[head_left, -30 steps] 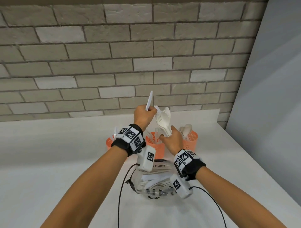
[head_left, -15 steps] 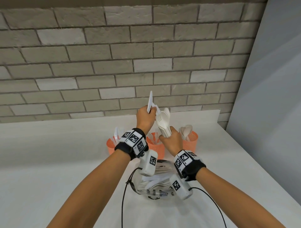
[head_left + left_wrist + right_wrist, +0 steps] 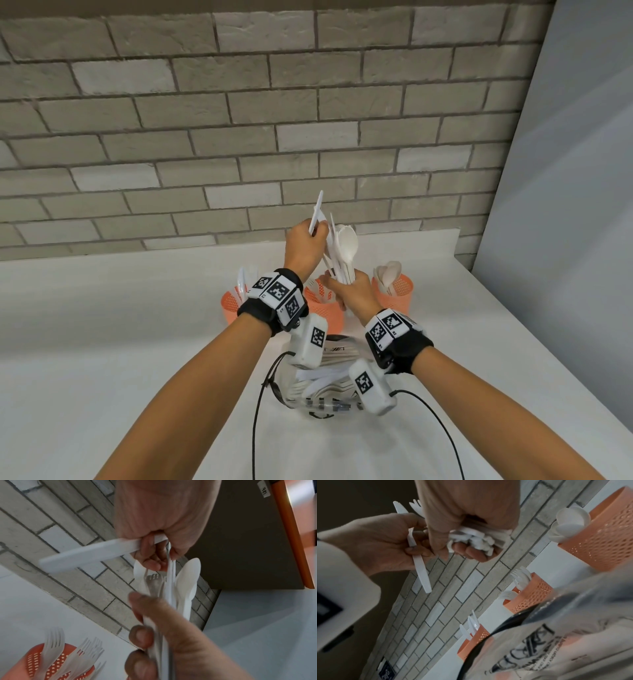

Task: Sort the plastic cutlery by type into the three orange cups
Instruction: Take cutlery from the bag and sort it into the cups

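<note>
Both bare forearms are wearing black wristbands (image 3: 263, 313) carrying white blocks printed with black square markers (image 3: 278, 291). White camera pods (image 3: 308, 342) are hanging beneath, trailing thin black cables (image 3: 255, 428).

Both forearms raised, hands close together. Left hand (image 3: 305, 245) fingers curled, pinching. Right hand (image 3: 352, 291) fisted just below it, gripping.
</note>
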Action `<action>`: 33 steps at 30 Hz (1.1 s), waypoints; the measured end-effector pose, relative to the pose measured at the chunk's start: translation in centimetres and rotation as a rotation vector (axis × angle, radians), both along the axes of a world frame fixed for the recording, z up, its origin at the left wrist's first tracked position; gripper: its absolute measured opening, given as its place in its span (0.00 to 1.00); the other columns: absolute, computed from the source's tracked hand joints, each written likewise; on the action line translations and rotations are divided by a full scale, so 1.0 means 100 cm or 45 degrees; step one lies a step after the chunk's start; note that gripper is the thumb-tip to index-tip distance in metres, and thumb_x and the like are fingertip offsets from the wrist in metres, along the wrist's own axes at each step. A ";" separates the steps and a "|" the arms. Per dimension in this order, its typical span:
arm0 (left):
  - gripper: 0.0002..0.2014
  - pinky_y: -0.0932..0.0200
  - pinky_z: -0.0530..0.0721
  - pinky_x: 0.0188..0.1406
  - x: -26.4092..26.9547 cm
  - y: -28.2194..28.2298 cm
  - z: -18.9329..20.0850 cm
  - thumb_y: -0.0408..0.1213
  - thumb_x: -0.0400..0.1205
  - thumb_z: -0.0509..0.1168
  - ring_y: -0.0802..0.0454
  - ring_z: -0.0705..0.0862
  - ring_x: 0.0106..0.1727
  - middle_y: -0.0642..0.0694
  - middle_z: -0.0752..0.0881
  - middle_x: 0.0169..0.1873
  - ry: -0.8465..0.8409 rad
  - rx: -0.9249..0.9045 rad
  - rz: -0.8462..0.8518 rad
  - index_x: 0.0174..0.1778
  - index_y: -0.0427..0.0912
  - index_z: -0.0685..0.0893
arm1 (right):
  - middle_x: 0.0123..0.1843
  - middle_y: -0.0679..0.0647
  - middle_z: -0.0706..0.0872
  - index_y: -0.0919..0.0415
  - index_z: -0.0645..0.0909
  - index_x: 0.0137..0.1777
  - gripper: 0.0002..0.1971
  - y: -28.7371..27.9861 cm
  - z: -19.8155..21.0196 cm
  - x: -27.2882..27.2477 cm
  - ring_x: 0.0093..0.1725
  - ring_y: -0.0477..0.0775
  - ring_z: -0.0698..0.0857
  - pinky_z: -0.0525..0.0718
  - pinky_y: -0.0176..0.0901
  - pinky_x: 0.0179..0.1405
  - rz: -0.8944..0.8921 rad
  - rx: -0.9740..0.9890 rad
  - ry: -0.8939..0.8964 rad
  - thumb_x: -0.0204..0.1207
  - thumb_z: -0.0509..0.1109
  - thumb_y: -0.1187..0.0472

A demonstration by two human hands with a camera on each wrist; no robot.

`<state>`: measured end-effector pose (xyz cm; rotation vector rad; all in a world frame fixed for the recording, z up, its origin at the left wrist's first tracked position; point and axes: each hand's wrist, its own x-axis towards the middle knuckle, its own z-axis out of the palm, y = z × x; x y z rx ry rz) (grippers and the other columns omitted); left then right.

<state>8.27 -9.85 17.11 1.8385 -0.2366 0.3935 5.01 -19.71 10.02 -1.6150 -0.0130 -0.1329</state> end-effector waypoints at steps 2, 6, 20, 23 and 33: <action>0.14 0.61 0.73 0.30 0.000 -0.001 -0.003 0.36 0.85 0.55 0.54 0.73 0.29 0.48 0.75 0.27 0.006 -0.021 -0.007 0.32 0.44 0.73 | 0.23 0.53 0.73 0.63 0.78 0.38 0.11 0.000 0.002 0.000 0.13 0.41 0.69 0.70 0.32 0.15 0.034 0.070 0.020 0.73 0.74 0.56; 0.11 0.62 0.77 0.35 -0.003 -0.002 -0.004 0.38 0.87 0.51 0.55 0.77 0.32 0.48 0.78 0.30 -0.011 -0.155 -0.028 0.44 0.40 0.75 | 0.24 0.53 0.72 0.63 0.77 0.39 0.20 -0.003 0.006 0.004 0.15 0.42 0.73 0.74 0.32 0.17 0.080 0.244 0.134 0.76 0.66 0.45; 0.06 0.71 0.70 0.12 0.005 0.014 -0.004 0.35 0.88 0.51 0.55 0.66 0.20 0.46 0.65 0.25 0.651 -0.730 -0.031 0.54 0.41 0.72 | 0.25 0.53 0.76 0.58 0.75 0.37 0.09 -0.013 -0.008 0.011 0.15 0.41 0.74 0.72 0.32 0.15 -0.009 0.103 -0.024 0.77 0.69 0.65; 0.10 0.69 0.65 0.12 -0.001 0.004 -0.006 0.45 0.86 0.56 0.57 0.65 0.18 0.49 0.66 0.24 0.439 -0.408 -0.061 0.48 0.43 0.75 | 0.28 0.50 0.78 0.55 0.77 0.45 0.05 -0.015 -0.018 0.015 0.22 0.44 0.75 0.74 0.33 0.19 -0.097 -0.215 -0.118 0.75 0.71 0.64; 0.11 0.62 0.69 0.23 0.006 -0.006 -0.006 0.37 0.80 0.65 0.52 0.71 0.26 0.48 0.75 0.27 0.260 -0.203 0.091 0.32 0.45 0.74 | 0.29 0.47 0.80 0.57 0.79 0.49 0.08 -0.023 -0.029 0.015 0.25 0.45 0.77 0.77 0.37 0.25 -0.149 -0.366 -0.177 0.72 0.74 0.60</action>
